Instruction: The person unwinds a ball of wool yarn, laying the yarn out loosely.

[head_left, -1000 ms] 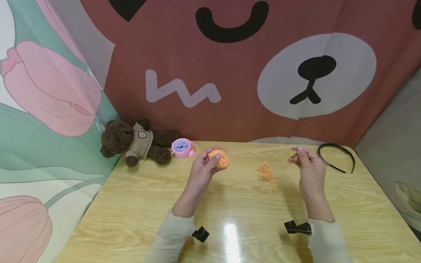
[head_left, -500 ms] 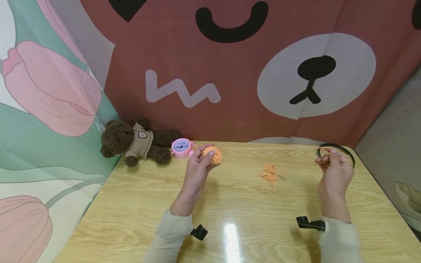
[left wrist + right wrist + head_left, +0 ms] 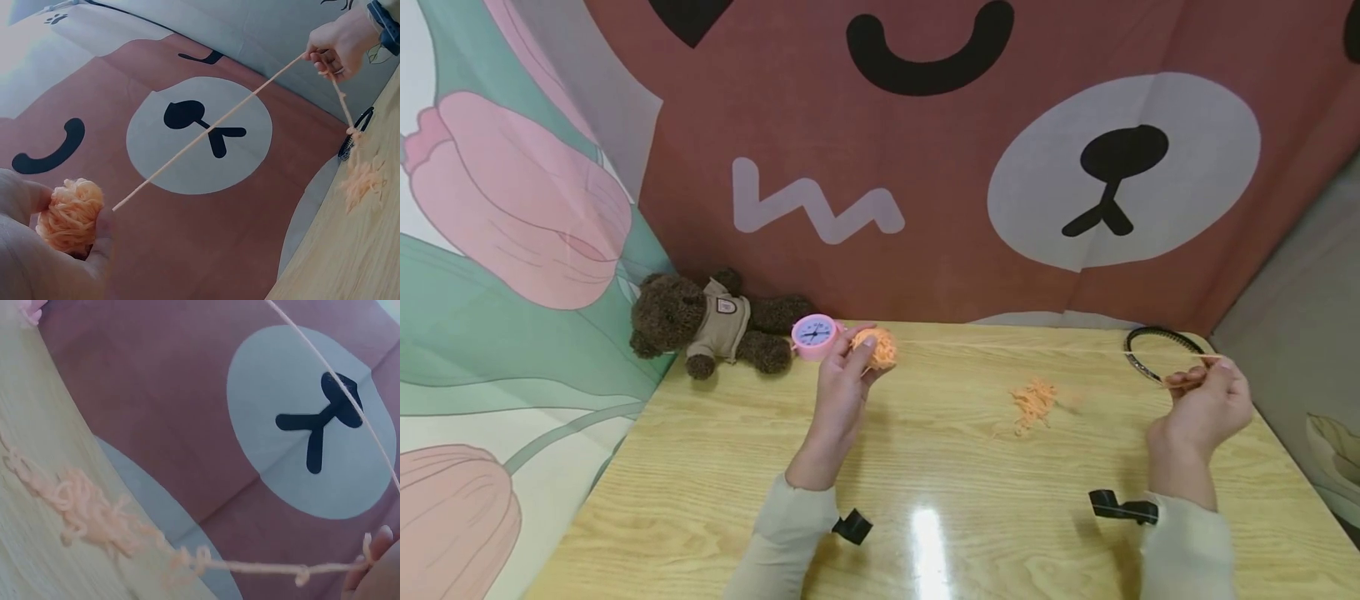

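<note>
My left hand [image 3: 841, 387] holds a small ball of orange yarn [image 3: 880, 348] between thumb and fingers, up over the table's back. From the ball a yarn strand [image 3: 206, 131] runs taut to my right hand [image 3: 1206, 408], which pinches it at the far right. In the left wrist view, the right hand [image 3: 337, 47] has more yarn trailing down from its fingers. That tail leads to a loose orange yarn tangle [image 3: 1033, 402] between the hands; the right wrist view shows the tangle [image 3: 87, 506] low by the wooden tabletop. Whether it touches the wood, I cannot tell.
A brown teddy bear [image 3: 718, 329] lies at the back left, with a pink alarm clock [image 3: 815, 333] beside it, close to my left hand. At the back right lies a black headband [image 3: 1157, 331]. A printed cloth [image 3: 940, 250] hangs behind the wooden table [image 3: 970, 467].
My right hand has moved well to the right, lengthening the strand between the hands. The left hand and ball have shifted slightly left. The tangle has been drawn a little to the right.
</note>
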The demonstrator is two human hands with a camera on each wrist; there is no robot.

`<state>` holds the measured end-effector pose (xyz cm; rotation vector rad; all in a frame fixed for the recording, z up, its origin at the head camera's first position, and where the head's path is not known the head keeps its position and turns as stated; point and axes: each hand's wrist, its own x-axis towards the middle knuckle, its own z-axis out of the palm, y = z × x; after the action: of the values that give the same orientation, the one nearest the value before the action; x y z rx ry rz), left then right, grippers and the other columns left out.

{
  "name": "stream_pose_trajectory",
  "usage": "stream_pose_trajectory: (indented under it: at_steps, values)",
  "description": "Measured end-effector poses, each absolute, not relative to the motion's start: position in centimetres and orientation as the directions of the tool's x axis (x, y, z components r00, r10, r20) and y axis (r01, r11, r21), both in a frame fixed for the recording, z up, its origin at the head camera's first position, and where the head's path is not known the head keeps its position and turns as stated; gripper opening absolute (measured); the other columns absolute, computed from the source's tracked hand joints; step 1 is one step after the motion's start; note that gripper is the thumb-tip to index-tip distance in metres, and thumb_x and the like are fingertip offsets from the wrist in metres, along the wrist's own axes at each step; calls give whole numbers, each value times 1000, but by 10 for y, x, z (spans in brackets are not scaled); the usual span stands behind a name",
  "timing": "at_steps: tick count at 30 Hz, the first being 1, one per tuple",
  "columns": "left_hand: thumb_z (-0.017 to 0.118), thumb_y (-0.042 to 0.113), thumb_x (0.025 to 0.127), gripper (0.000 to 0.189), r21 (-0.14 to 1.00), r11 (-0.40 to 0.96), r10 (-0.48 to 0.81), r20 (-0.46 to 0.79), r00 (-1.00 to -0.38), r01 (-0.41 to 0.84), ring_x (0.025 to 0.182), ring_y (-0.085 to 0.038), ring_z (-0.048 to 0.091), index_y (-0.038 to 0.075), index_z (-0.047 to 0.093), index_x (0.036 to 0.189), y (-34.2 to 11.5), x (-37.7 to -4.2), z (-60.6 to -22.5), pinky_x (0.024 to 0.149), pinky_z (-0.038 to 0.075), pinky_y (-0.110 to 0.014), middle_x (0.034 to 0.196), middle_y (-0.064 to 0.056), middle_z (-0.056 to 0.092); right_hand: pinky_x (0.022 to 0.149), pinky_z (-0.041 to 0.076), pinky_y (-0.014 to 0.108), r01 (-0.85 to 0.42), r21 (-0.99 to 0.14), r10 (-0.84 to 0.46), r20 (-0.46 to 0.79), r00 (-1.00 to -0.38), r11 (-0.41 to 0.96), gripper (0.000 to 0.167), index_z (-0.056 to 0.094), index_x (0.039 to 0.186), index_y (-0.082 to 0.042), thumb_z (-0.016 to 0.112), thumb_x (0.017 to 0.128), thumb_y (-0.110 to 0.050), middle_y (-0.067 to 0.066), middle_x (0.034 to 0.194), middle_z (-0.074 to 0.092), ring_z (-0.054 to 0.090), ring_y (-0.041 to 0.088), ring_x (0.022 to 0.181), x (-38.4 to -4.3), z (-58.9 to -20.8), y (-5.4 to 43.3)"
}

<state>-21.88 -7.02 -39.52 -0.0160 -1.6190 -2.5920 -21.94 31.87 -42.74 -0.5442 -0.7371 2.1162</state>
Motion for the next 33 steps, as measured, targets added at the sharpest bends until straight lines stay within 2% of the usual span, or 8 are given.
stream_pose_trajectory:
  at_steps: [3,8,18,21,24,28,30,33]
  values:
    - [54,10,104,35,898,-434,-66,53,-996,77,90,-9,65,-7,51,134,-71,-219,-396,80,60,-24,105,-1,64,43,48,25,-542,-674,810,-146,-569,-502,18,65,93,4,61,101,-11,7,66,56,54,17,46,-218,-428,323]
    - [54,9,103,29,893,-443,-42,63,-997,75,87,-8,65,-3,54,130,-69,-217,-395,78,60,-24,103,0,64,53,53,21,-392,-795,740,-104,-664,-463,20,69,88,0,61,101,-12,4,70,62,60,14,55,-221,-429,317]
    - [53,8,103,32,918,-396,93,75,-993,32,89,-9,65,-5,54,132,-64,-213,-395,78,60,-24,106,-1,64,73,46,9,-94,-996,703,60,-709,-9,18,78,109,-17,62,101,-22,-19,95,70,62,-5,86,-228,-437,291]
    - [54,10,103,35,936,-351,177,79,-981,12,90,-9,65,-6,53,134,-62,-211,-394,77,60,-23,109,-2,64,77,46,9,-107,-983,656,181,-733,153,23,77,115,-14,60,102,-24,-19,101,70,61,-4,93,-229,-436,276]
    - [54,12,104,37,951,-310,258,77,-963,-7,90,-9,65,-6,52,136,-60,-208,-394,77,59,-22,110,-2,64,82,49,7,-216,-943,514,320,-796,253,27,74,119,-6,59,103,-22,-16,102,74,65,-5,96,-228,-434,255]
    - [54,14,105,37,958,-284,350,61,-935,-44,92,-10,65,-6,52,136,-55,-203,-396,79,59,-22,111,-1,63,50,45,10,-346,-888,159,405,-901,302,31,67,132,-7,56,105,-16,-4,117,76,51,-9,53,-219,-432,224]
    - [54,15,105,38,962,-269,391,56,-919,-55,93,-9,65,-5,52,136,-53,-202,-397,79,59,-22,112,0,64,47,43,13,-375,-869,-38,384,-923,323,35,61,140,-13,55,106,-15,2,128,72,44,-8,48,-213,-432,209]
    - [55,18,104,39,966,-252,430,67,-900,-49,93,-8,65,-5,52,137,-52,-200,-399,79,59,-22,111,1,64,65,56,24,-386,-853,-274,300,-914,352,41,55,147,-18,55,106,-19,8,135,67,66,2,77,-205,-432,189]
